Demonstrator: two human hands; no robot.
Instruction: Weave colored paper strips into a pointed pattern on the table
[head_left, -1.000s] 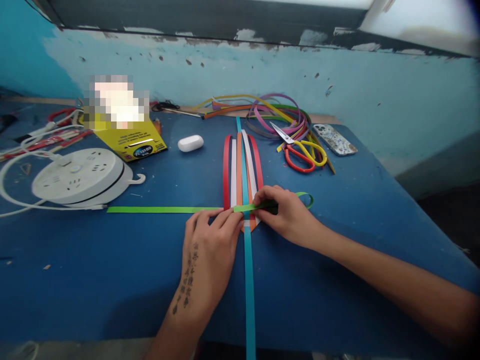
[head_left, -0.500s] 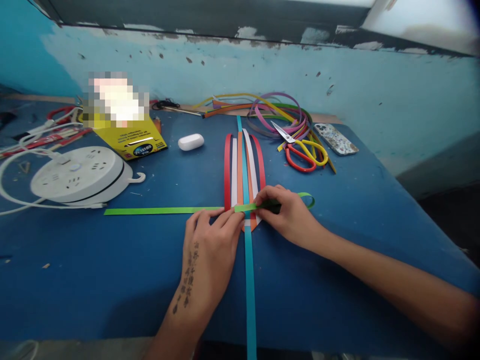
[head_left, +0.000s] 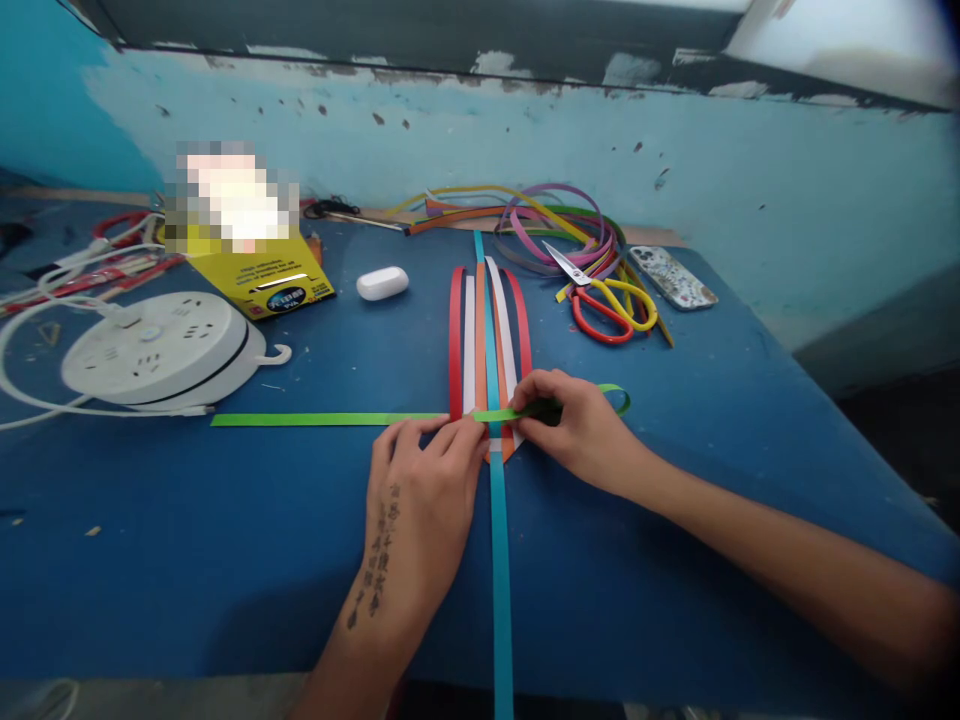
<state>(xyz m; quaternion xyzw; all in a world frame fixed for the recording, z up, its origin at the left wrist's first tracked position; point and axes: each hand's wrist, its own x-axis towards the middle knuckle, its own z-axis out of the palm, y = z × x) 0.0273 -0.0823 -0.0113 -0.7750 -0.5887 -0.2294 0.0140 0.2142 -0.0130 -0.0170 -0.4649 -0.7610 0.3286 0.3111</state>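
Observation:
A long green paper strip (head_left: 300, 420) lies crosswise over the lower part of a bundle of upright strips. Red (head_left: 456, 340), white (head_left: 469, 340) and orange (head_left: 481, 345) strips stand in that bundle, with a blue strip (head_left: 501, 570) through the middle running toward me. My left hand (head_left: 420, 485) rests on the table with its fingertips pressed together on the green strip at the bundle's left side. My right hand (head_left: 570, 425) pinches the green strip at the right; a loop of it curls out beyond the knuckles. The fingers hide part of the crossing.
Red-and-yellow-handled scissors (head_left: 604, 310) lie beside coiled coloured strips (head_left: 555, 225) and a phone (head_left: 673, 278). A white earbud case (head_left: 382, 284) sits farther left. A round white power strip (head_left: 157, 345) with cables and a yellow box (head_left: 270, 275) occupy the left side.
The green strip has shifted slightly to the right, and its short piece between my hands sits a little higher and farther right. Both hands stay nearly in place.

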